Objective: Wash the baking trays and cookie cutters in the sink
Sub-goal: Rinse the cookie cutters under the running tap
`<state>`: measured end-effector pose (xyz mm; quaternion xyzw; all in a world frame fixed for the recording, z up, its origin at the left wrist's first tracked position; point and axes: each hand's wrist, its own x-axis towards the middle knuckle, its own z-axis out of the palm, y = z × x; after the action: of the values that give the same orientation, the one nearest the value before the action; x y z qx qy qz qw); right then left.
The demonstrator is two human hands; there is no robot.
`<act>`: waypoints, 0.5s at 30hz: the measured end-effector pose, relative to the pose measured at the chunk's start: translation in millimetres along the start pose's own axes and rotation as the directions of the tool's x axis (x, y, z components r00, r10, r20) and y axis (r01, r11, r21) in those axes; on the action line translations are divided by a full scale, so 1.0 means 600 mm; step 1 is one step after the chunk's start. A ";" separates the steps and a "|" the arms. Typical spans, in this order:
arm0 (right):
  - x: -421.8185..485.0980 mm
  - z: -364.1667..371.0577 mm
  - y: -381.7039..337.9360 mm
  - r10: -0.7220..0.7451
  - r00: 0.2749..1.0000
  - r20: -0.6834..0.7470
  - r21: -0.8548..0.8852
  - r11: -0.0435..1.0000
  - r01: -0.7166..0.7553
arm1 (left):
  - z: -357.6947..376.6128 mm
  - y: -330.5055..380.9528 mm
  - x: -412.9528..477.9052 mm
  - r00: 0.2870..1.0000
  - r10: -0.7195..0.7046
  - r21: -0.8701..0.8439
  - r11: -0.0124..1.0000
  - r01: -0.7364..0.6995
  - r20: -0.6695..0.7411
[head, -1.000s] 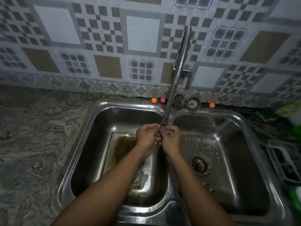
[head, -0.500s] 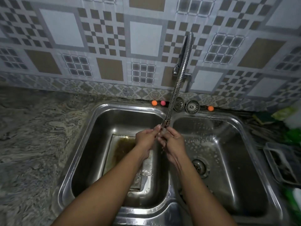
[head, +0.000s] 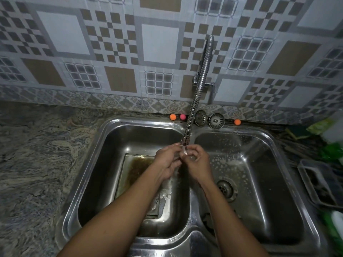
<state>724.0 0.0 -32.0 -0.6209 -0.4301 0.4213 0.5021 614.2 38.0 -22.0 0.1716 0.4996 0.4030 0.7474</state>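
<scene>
A double steel sink (head: 141, 121), smooth and shiny with rounded corners, is set into a swirled grey stone counter (head: 37, 164) below a wall of checked brown, white and grey tiles (head: 159, 43). A ribbed, bendy metal tap hose (head: 199, 89) slopes down from the wall to the divider between the basins. A flat rectangular metal baking tray (head: 133, 175) lies on the floor of the left basin, its surface stained brown, with white foam near its right edge. It sits below and to the left of the hands, well apart from them, and the left forearm hides part of it. The left hand (head: 168, 160) and right hand (head: 197, 162) meet just under the spout, fingers curled, together pinching a small shiny piece (head: 185, 153) in the stream of water. It may be a cookie cutter, but it is too small to tell. The right basin is flecked with suds around a round drain (head: 225, 189). Two round metal strainers (head: 216, 121) lean at the back rim, with small orange and pink balls (head: 173, 117) beside them.
</scene>
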 end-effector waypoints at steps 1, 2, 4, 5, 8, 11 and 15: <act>0.001 0.000 0.002 -0.006 1.000 0.020 -0.024 1.000 0.007 | 0.000 0.001 0.000 0.999 0.036 0.003 0.999 -0.036 -0.035; -0.001 0.002 -0.001 0.003 0.999 0.052 -0.029 1.000 -0.001 | 0.000 0.002 0.001 0.995 0.069 0.017 0.998 -0.068 -0.070; -0.005 0.006 -0.007 0.004 0.996 0.091 -0.009 1.000 -0.003 | 0.005 0.003 -0.001 0.986 0.134 0.077 0.989 -0.126 -0.101; -0.005 0.006 -0.008 -0.011 0.996 0.091 -0.013 1.000 0.013 | 0.007 0.003 -0.001 0.982 0.156 0.102 0.984 -0.145 -0.106; -0.007 0.008 -0.018 -0.010 0.998 0.056 -0.032 0.999 0.012 | 0.009 0.006 -0.003 0.986 0.143 0.065 0.988 -0.138 -0.087; -0.001 0.010 -0.019 -0.011 1.000 -0.005 0.008 1.000 0.011 | 0.008 0.007 -0.003 0.995 0.094 -0.034 0.995 -0.095 -0.009; -0.001 0.014 -0.018 -0.016 1.000 0.024 0.059 0.998 0.015 | 0.003 0.010 0.000 0.999 0.006 0.058 0.998 -0.009 0.048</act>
<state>714.5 3.2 -22.7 -0.5972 -0.4285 0.4376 0.5180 613.1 42.1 -17.1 0.2047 0.4924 0.3871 0.7522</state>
